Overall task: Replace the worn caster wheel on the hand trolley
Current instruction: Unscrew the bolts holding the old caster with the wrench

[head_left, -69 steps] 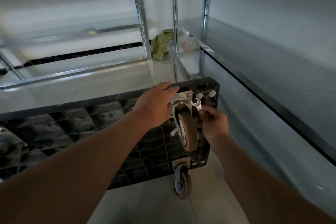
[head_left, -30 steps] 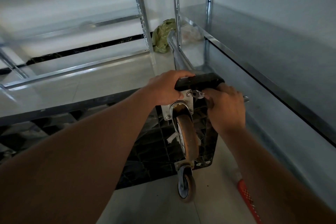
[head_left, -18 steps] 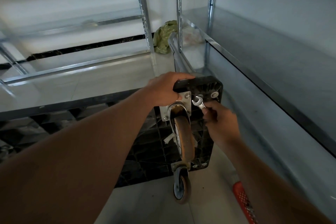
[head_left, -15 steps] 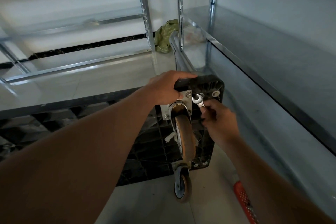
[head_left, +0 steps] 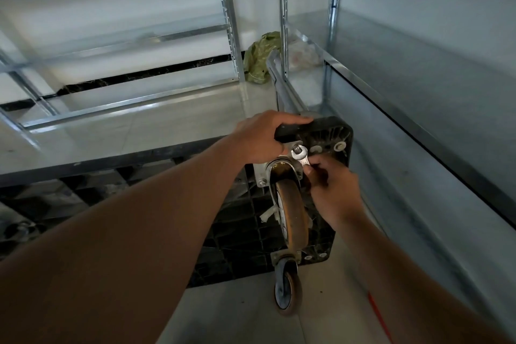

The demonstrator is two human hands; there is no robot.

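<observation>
Two hands work here: our left hand (head_left: 266, 138) grips the upturned trolley (head_left: 332, 131) edge, our right hand (head_left: 333, 190) pinches the wrench (head_left: 301, 155) on a bolt beside the caster wheel (head_left: 293, 218), so we should turn in short, steady swings.

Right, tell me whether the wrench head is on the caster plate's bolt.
Touching. The head view shows the wrench, pinched by the right hand, with its head seated around the bolt on the caster plate.
</observation>
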